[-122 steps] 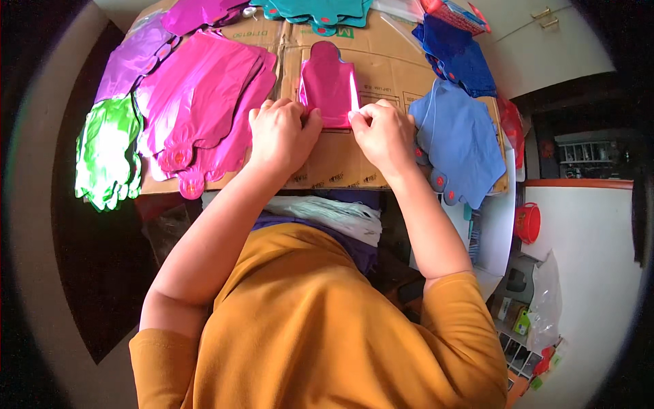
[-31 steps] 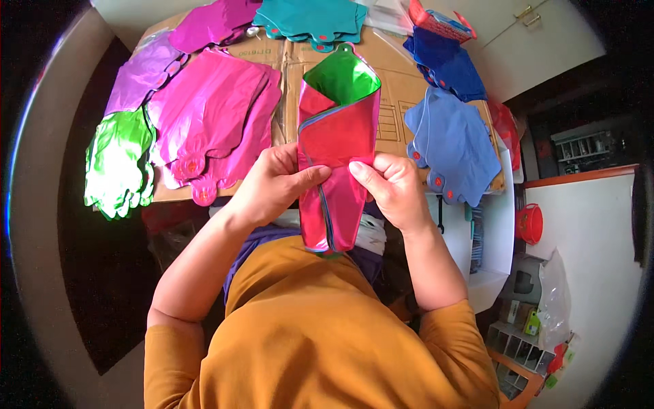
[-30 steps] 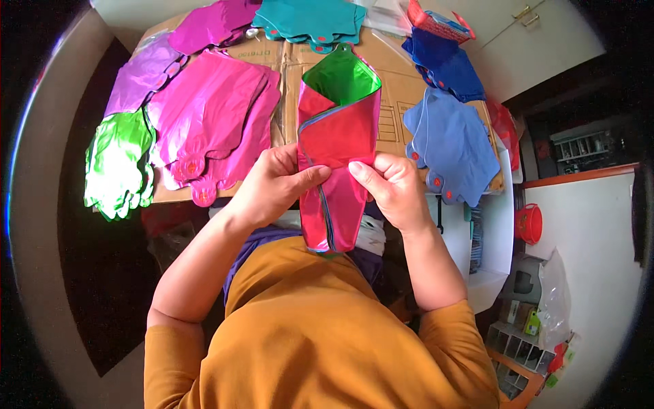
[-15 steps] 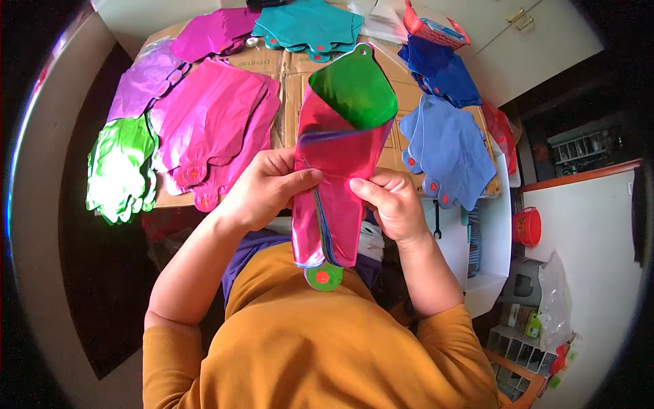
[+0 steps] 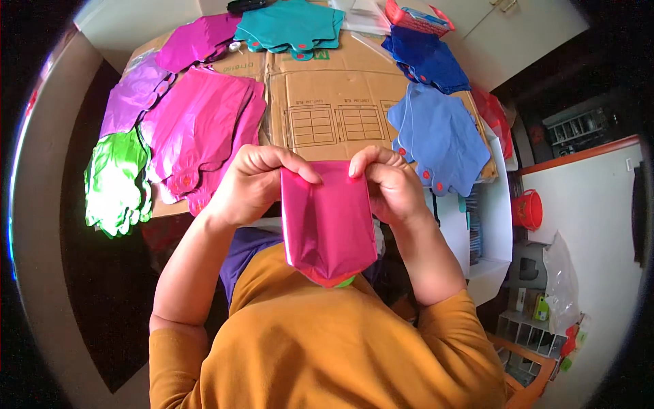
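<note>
Between torso (image 5: pixel 327 341) and cardboard (image 5: pixel 334 85): one pink foil (image 5: pixel 330 225), folded, green showing at its lower tip. Left hand (image 5: pixel 253 183) and right hand (image 5: pixel 394 184): fingers (image 5: pixel 291 162) pinched on its upper part, one hand per side, probably to keep the layers together. Around the cardboard's borders: pink stack (image 5: pixel 194 129), green stack (image 5: pixel 116 177), lilac stack (image 5: pixel 128 101), purple stack (image 5: pixel 197 41), teal stack (image 5: pixel 289 26), navy stack (image 5: pixel 429 58), blue stack (image 5: pixel 444 136); sorted, seemingly, to separate colours.

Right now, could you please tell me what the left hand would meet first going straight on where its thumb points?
The left hand would probably meet the right hand first, across the folded pink foil that both pinch, though depth is unclear here.
</note>
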Available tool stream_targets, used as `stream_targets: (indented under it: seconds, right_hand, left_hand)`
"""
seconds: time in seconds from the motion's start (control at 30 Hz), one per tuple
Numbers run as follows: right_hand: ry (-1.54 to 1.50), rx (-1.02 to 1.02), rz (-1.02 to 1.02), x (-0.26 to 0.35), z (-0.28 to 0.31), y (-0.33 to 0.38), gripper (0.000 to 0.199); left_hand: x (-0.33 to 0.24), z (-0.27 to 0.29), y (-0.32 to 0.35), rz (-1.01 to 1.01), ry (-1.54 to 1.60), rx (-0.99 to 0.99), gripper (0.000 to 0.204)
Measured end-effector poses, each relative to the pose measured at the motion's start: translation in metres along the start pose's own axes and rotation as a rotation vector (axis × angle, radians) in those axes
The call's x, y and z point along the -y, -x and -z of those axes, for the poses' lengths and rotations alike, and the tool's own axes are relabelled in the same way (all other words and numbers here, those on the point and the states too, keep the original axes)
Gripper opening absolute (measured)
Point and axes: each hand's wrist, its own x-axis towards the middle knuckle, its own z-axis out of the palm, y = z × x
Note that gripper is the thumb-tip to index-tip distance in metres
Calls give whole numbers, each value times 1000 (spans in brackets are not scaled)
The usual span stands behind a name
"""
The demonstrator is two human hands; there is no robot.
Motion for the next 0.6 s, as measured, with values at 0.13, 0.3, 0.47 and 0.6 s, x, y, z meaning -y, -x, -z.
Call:
stream_targets:
  seconds: [0.13, 0.3, 0.47, 0.6]
  right_hand:
    - [30, -98, 54, -4, -19, -5, 25]
    - [80, 81, 13, 2, -15, -2, 36]
    - [1132, 73, 363, -5, -8, 7, 77]
    - [1468, 18, 887, -15, -13, -7, 58]
  left_hand:
    - [1, 5, -2, 31, 1, -35, 16]
    - [16, 28, 1, 56, 290, -84, 16]
    - [27, 46, 5, 113, 386, -67, 14]
    - [29, 37, 2, 161, 412, -46, 13]
